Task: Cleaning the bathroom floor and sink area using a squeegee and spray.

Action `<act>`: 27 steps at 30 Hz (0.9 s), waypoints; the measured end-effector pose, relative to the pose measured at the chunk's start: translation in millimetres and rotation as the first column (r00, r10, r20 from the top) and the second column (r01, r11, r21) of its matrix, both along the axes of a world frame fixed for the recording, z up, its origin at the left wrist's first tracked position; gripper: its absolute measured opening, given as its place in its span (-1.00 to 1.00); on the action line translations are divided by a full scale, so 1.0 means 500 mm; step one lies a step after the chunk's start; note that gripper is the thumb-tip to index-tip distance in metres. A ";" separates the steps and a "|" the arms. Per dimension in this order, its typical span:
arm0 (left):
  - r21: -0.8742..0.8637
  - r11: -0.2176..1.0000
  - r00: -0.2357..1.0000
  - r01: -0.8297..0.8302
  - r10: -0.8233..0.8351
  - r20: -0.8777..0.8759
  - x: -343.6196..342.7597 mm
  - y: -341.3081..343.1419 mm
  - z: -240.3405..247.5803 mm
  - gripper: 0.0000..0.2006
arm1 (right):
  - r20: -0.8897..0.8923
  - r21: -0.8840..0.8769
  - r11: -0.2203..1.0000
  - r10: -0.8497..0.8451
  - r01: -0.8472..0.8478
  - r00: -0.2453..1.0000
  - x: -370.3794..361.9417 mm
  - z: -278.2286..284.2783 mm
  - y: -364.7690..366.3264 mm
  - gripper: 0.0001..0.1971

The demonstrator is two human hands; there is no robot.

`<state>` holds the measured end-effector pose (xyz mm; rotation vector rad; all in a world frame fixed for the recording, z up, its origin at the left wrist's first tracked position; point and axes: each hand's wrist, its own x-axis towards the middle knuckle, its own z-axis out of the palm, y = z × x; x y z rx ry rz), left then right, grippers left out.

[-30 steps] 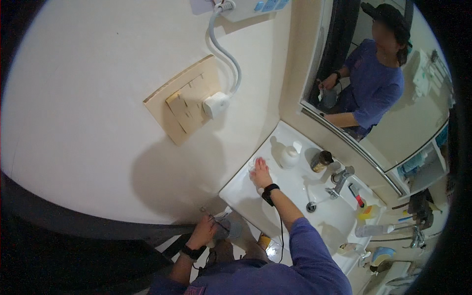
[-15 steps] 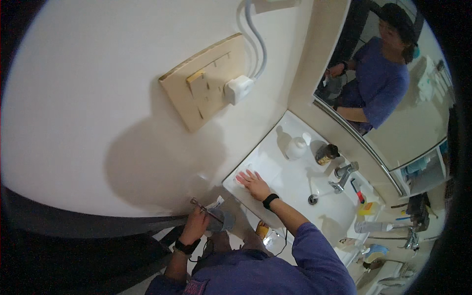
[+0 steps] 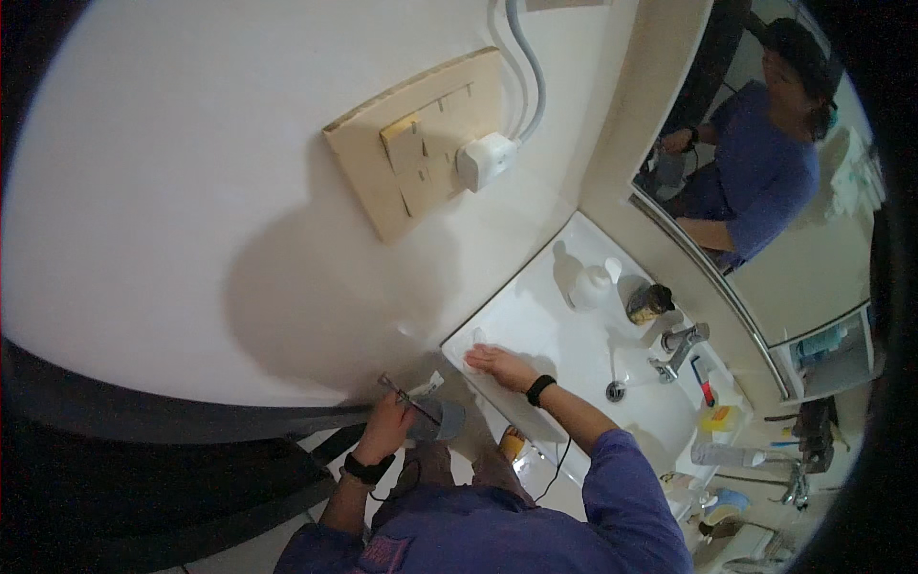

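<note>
My right hand [image 3: 504, 367] is on the near left corner of the white washbasin [image 3: 542, 304], fingers together and turned on edge. A pale, thin piece like a white cloth [image 3: 478, 338] shows at its fingertips, partly hidden by the hand. My left hand [image 3: 385, 428], beside the basin at the left, is closed round a thin dark rod [image 3: 421, 410] like a handle. Below it hangs or stands a grey bucket-like container [image 3: 442, 418]; whether the two are joined I cannot tell. A white paper-like strip [image 3: 430, 384] sticks up beside it.
On the basin's back rim stand a white pump bottle [image 3: 591, 286], a dark-capped bottle [image 3: 650, 303], a chrome tap [image 3: 682, 348], a red-handled brush [image 3: 705, 385] and a yellow thing [image 3: 721, 418]. A wall socket with a white plug [image 3: 487, 161] and a mirror [image 3: 765, 239] are above.
My right hand has turned from spread and flat to on edge with its fingers together, still at the basin corner. The left hand keeps its hold; the view has shifted slightly.
</note>
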<state>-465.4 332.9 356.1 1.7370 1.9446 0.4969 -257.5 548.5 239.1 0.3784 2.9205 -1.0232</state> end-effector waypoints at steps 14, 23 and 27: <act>0.140 0.990 0.999 0.027 -0.023 -0.026 0.011 0.003 0.015 -0.77 | -0.064 -0.030 0.998 -0.049 0.047 0.997 -0.017 0.031 -0.035 -0.36; 0.023 0.999 0.987 -0.043 0.039 0.156 0.013 0.009 0.014 -0.74 | -0.071 -0.125 0.952 -0.290 0.280 0.954 -0.045 -0.006 -0.079 -0.34; -0.028 0.995 0.965 -0.096 0.100 0.244 0.012 0.005 0.003 -0.74 | -0.118 -0.326 0.874 -0.415 0.359 0.902 -0.082 0.008 -0.092 -0.40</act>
